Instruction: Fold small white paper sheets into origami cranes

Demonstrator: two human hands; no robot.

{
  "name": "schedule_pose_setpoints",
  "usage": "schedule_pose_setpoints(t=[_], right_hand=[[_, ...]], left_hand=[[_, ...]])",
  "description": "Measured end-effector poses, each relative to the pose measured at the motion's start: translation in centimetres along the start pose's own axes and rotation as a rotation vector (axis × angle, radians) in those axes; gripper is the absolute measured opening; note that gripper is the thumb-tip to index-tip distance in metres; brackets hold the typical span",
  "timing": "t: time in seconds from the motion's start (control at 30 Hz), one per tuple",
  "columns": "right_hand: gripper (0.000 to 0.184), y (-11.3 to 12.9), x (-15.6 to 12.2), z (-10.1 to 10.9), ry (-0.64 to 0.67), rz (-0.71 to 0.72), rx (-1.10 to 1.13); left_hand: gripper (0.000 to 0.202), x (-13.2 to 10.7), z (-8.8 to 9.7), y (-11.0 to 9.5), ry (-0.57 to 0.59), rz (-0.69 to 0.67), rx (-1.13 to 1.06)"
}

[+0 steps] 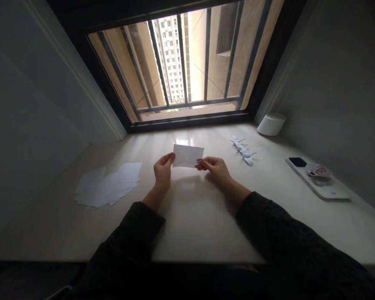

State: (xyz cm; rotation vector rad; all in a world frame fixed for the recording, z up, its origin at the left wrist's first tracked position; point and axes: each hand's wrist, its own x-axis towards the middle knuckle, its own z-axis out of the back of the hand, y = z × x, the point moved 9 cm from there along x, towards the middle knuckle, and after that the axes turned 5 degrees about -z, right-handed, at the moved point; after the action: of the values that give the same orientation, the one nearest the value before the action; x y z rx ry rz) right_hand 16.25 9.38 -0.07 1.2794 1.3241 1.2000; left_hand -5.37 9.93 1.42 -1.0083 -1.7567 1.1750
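Observation:
A small white sheet of paper (187, 156) is held upright a little above the pale desk (193, 212), in front of the window. My left hand (163, 170) pinches its lower left corner between thumb and fingers. My right hand (215, 168) pinches its lower right corner. Both arms wear dark sleeves.
A loose pile of white paper sheets (108, 185) lies on the left of the desk. Several small folded paper figures (243, 151) sit at the back right. A white phone (317, 178) with a round grip lies far right, a white round container (271, 124) by the barred window (187, 66).

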Motion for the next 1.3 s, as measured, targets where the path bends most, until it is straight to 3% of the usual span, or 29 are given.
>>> schedule_pose_setpoints(t=[0.2,0.43,0.57,0.73,1.03,1.17,1.3], right_hand=[[0.036,0.2,0.1,2.3,-0.179,0.030,0.035],[0.040,0.3,0.4,2.9,-0.249,0.064,0.071],[0.037,0.6,0.3,2.9,-0.259,0.092,0.095],[0.035,1.1,0.1,2.7,-0.239,0.124,0.112],[0.033,0.2,-0.1,2.0,-0.226,0.049,0.194],[0.035,-0.5,0.0,2.0,-0.239,0.008,0.273],[0.039,-0.8,0.0,2.0,-0.241,-0.026,0.341]], left_hand=[[0.035,-0.1,-1.5,0.3,0.186,-0.077,0.120],[0.033,-0.2,-1.5,0.3,0.239,-0.125,0.316],[0.039,-0.4,-1.6,0.3,0.255,-0.077,0.347],[0.041,-1.4,-3.2,0.9,0.364,0.084,0.114],[0.044,-1.8,-2.8,0.6,0.185,0.099,-0.123],[0.057,-2.0,-2.4,1.0,0.130,0.134,-0.114],[0.050,-2.1,-2.4,1.4,0.113,0.158,-0.124]])
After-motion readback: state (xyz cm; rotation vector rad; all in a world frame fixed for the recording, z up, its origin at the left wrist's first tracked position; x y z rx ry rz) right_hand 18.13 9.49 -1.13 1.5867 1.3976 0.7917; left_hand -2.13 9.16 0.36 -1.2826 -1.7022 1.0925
